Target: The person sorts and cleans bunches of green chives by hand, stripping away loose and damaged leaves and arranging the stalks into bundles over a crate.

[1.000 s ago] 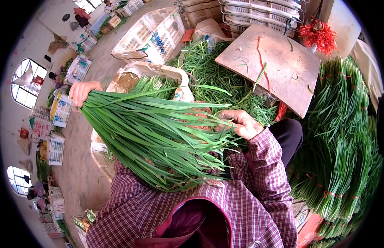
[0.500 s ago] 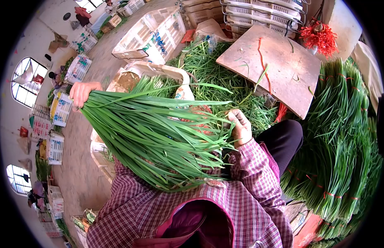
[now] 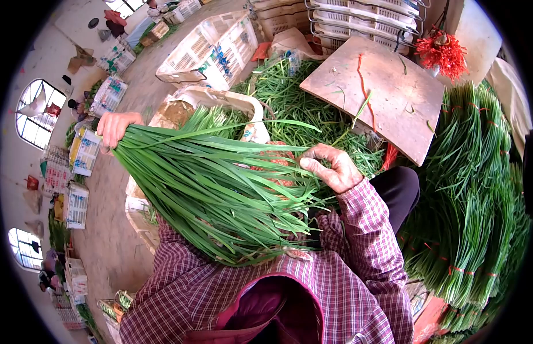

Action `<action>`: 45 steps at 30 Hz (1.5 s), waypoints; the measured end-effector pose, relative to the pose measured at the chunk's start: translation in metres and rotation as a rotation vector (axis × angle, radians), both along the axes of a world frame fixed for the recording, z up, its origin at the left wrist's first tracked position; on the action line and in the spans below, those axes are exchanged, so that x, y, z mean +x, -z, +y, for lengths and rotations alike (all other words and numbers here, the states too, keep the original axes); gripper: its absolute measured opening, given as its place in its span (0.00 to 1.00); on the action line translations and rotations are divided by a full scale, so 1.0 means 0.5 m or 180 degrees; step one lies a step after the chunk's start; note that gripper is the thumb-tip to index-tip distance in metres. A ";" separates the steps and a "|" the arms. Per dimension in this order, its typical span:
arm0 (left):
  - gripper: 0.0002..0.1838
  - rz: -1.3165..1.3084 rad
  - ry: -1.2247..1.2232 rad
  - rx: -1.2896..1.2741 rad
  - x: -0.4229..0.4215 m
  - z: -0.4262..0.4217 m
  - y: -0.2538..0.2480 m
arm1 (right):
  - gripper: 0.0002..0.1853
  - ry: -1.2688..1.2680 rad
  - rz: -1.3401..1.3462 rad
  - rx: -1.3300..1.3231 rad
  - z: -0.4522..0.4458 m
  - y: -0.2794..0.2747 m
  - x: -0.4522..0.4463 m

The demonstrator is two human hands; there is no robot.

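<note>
A large fan of long green leaves [image 3: 220, 183] spreads across my lap. At its narrow end, on the left, my left hand [image 3: 117, 129] is closed round the gathered stems. The loose tips point right, where my right hand [image 3: 332, 166] pinches at the upper leaf ends with thumb and forefinger; the leaf between them is too small to make out surely. Beneath the fan, partly hidden, a white basket [image 3: 226, 98] holds more stalks. Cut leaves [image 3: 295, 94] lie in a heap behind it.
A board [image 3: 381, 92] with a red tie on it stands at the upper right, below red ties [image 3: 441, 51]. Tied green bundles [image 3: 467, 189] are piled on the right. White crates [image 3: 212, 51] stand behind. People work far off at the left.
My right hand moved right and down to the leaf ends, then back left and a little up, its fingers now at the upper tips. My left hand and the fan have barely moved.
</note>
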State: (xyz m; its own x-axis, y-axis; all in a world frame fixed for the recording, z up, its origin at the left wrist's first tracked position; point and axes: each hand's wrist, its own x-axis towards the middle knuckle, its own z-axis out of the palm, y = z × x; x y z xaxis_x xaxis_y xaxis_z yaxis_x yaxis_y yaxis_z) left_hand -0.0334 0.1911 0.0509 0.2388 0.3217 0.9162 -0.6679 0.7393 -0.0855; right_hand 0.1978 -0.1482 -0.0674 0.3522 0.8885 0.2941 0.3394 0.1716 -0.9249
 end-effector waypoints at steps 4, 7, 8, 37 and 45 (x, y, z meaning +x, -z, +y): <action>0.18 0.0307 -0.0050 0.0405 0.002 -0.010 -0.012 | 0.12 -0.0191 0.0210 -0.0286 0.016 -0.014 -0.016; 0.18 0.0293 -0.0055 0.0450 0.003 -0.003 -0.009 | 0.08 0.0196 0.0699 -0.0080 0.028 0.000 -0.035; 0.19 0.0354 -0.0059 0.0486 0.000 0.003 -0.006 | 0.07 0.0183 0.0813 0.0264 0.037 0.027 -0.031; 0.16 0.0658 -0.0475 0.0066 0.004 0.038 0.055 | 0.12 0.0436 -0.0439 -0.0130 -0.038 -0.076 -0.043; 0.17 0.0543 -0.0535 0.0108 0.011 0.049 0.066 | 0.05 0.0453 0.0850 0.0632 0.004 -0.041 -0.040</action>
State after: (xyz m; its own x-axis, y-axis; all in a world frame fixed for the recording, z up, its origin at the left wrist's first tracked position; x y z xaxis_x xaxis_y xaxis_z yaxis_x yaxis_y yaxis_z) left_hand -0.0280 0.2157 0.0178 0.3367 0.3399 0.8781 -0.7845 0.6170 0.0620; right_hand 0.1776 -0.1460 -0.0470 0.5559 0.7599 0.3369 0.1237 0.3252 -0.9375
